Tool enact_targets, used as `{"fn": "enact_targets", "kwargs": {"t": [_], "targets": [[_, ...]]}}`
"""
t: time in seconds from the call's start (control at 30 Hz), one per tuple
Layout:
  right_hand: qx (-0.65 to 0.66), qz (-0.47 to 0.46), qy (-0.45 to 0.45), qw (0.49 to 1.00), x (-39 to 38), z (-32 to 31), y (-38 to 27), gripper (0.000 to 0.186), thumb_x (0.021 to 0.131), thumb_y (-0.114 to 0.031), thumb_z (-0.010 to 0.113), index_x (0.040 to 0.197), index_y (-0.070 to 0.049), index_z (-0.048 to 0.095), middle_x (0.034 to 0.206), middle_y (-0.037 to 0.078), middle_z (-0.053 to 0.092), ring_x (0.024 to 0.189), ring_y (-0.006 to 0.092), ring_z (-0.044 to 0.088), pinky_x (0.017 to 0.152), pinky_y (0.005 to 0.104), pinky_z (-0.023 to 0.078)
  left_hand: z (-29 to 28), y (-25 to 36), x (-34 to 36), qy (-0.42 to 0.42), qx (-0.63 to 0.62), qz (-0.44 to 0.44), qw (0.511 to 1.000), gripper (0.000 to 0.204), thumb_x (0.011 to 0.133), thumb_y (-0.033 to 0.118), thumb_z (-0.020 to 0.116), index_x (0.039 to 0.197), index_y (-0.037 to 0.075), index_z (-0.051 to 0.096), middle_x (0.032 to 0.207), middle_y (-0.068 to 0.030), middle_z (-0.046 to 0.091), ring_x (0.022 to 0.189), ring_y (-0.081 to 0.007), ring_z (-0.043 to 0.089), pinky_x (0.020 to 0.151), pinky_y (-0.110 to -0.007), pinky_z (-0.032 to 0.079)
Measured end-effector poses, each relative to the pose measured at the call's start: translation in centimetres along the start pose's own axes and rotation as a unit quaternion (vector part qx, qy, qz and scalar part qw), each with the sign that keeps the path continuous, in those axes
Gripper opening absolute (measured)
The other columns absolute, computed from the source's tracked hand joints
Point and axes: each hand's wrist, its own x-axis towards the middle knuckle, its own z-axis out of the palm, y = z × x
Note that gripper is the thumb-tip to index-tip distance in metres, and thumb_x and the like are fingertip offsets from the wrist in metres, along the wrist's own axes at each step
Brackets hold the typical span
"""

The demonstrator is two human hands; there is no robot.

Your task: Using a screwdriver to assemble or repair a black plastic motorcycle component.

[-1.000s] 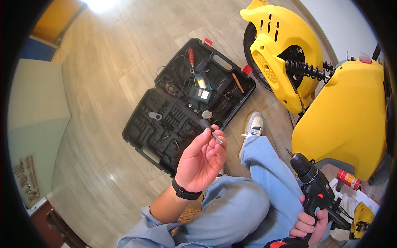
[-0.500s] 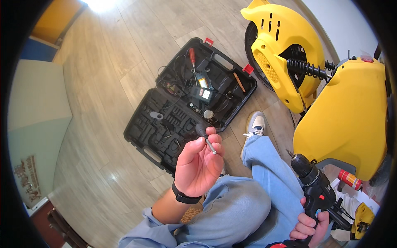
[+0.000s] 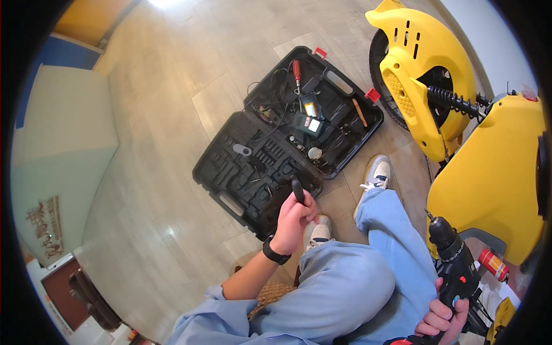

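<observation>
Out in front of me, my left hand (image 3: pixel 294 225) is closed around a black-handled screwdriver (image 3: pixel 297 190). The rounded handle sticks up past the fingers, while the metal shaft is hidden by the hand. Just beyond lies an open black tool case (image 3: pixel 225 172) on the floor. At the lower right, my right hand (image 3: pixel 438 319) grips the handle of a black cordless drill (image 3: pixel 457 267). A thin bit (image 3: pixel 429 214) sits in the drill's chuck, pointing up and away, close to a yellow body panel (image 3: pixel 489 184).
The case holds a red-handled screwdriver (image 3: pixel 296 72), a dark box with a pale label (image 3: pixel 309 124), cables and small parts. A yellow scooter-like vehicle's wheel cover (image 3: pixel 460 54) and shock absorber (image 3: pixel 451 99) stand right. A red canister (image 3: pixel 493 264) lies beside the drill.
My left hand has turned over: its back now shows, and the screwdriver's shaft, seen before, is hidden. The view has shifted, moving the scene rightward. My right hand still grips the drill.
</observation>
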Motion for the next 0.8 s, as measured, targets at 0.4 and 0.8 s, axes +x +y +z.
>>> {"fn": "enact_targets", "kwargs": {"t": [0.4,0.8], "targets": [[-0.027,0.004,-0.025,0.999,0.1,-0.7,-0.6,0.063,0.091,-0.017,0.053,0.145,-0.004,0.025,0.074,0.002,0.044,0.056,0.0079,0.044,0.059,0.0238,0.037,-21.0,-6.2,-2.2,0.389,0.523,0.107,0.751,0.033,0.079,0.020,0.071,0.062,0.004,0.047,0.054,0.0003,0.046,0.053,-0.0104,0.042,0.052,-0.031,0.037],[-0.039,-0.013,-0.060,0.997,-0.3,-1.9,-0.4,0.064,0.095,-0.032,0.044,0.149,-0.009,0.019,0.074,-0.002,0.039,0.055,0.0053,0.040,0.057,0.0253,0.036,-19.4,-5.9,4.2,0.287,0.671,0.093,0.677,0.049,0.071,0.047,0.074,0.096,0.006,0.070,0.093,-0.0127,0.066,0.088,-0.0330,0.063,0.077,-0.040,0.050]]}}
